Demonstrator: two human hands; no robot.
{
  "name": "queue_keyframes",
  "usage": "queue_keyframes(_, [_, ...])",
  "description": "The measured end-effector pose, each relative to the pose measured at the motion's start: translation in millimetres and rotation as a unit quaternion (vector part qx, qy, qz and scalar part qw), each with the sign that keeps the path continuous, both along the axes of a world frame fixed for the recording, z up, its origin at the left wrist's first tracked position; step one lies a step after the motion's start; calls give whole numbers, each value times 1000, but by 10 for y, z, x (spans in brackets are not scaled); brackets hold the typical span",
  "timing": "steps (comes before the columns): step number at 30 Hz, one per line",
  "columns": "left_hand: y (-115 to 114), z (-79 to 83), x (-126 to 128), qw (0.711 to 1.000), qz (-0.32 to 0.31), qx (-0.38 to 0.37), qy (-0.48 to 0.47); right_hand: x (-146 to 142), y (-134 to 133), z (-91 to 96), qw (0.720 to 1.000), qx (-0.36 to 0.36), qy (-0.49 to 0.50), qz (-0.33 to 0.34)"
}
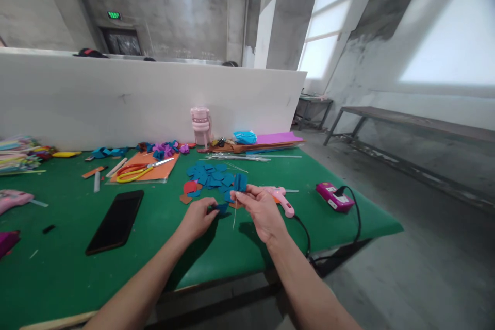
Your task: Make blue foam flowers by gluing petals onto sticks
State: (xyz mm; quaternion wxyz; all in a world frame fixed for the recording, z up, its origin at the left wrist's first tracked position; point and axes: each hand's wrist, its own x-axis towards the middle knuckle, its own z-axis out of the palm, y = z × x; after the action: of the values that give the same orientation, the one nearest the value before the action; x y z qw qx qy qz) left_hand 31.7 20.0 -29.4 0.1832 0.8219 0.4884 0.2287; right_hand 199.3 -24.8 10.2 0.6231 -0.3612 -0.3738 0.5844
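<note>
Two hands work at the near side of a pile of blue pieces point(209, 174) on the green worktop point(58, 268); the pieces overlap too much to count. The left hand point(198, 217) is nearly closed, pinching one blue piece point(221, 208) between thumb and fingers. The right hand point(263, 211), fingers drawn together, grips one thin wire point(234, 216) with one blue bundle point(240, 182) at its top, just right of the pile. One red piece point(190, 187) lies at the pile's near left edge. Right of the pile are one pink glue gun point(286, 205), partly behind the right hand, and, farther out, one purple box point(333, 197). Left of it lies one black phone point(116, 220); behind it stands one pink bottle point(200, 126).
</note>
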Motion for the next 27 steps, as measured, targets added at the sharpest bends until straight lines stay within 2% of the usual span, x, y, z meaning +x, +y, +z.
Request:
queue_keyframes(4, [160,152,-145,992,77,31,94,137,-17,77,999,13,29,-36])
queue_keyframes(7, [359,314,-193,971,170,122,118,178,-21,93,999,2,42,-23])
queue_keyframes(9, [442,374,-178,967,170,139,131,151,-25,83,999,-15,34,-1])
queue_keyframes(11, [428,390,-159,979,122,95,136,89,-34,67,999,-29,25,20])
queue_keyframes(13, [308,393,-162,990,93,71,82,12,-53,54,998,-43,24,34])
queue_keyframes(15, [113,410,-190,995,74,53,-27,-69,-84,48,997,-57,30,49])
queue_keyframes(17, [-97,446,-222,985,58,-39,-156,-151,-122,46,995,-68,37,70])
queue_keyframes(20, [-330,486,-245,929,67,-171,-320,-282,-177,35,990,-74,40,117])
queue_keyframes(23, [-421,470,-242,882,46,-213,-417,-407,-205,9,985,-76,38,153])
queue_keyframes(27, [-429,405,-257,836,38,-265,-479,-510,-200,-22,981,-87,50,165])
